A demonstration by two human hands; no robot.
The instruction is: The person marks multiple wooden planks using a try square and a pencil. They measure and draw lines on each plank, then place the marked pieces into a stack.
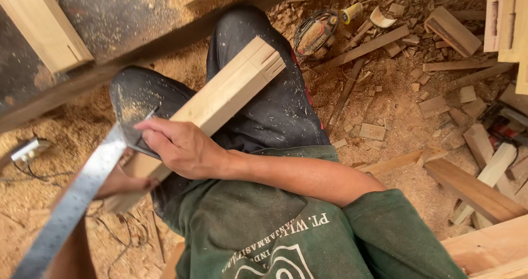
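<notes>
**Mia:** Where is the wood block [220, 100]?

**Ben:** It lies across the person's lap, on the dark trousers [275, 103]. One end points up and away. That end has little slots cut in it.

**Mia:** What do the hands do?

**Ben:** The right hand [179, 147] presses down on a metal square ruler [77, 194] and pins it flat on the block, fingers curled over both. The left hand [124, 183] is under the low end of the block. It is mostly hidden, so it is hard to tell if it grips or just props.

**Mia:** Is the block heavy?

**Ben:** It looks solid and stiff, pale and smooth, with sharp square edges. It will likely feel a bit heavy and will not bend. The best place to hold it seems to be the long flat sides near the middle, not the slotted end, which could chip.

**Mia:** And the ruler?

**Ben:** Thin, grey, hard and shiny. It could slide on smooth wood.

**Mia:** What is around?

**Ben:** Soft sawdust [396, 86] covers the floor, with many rough wood scraps [373, 131].
</notes>
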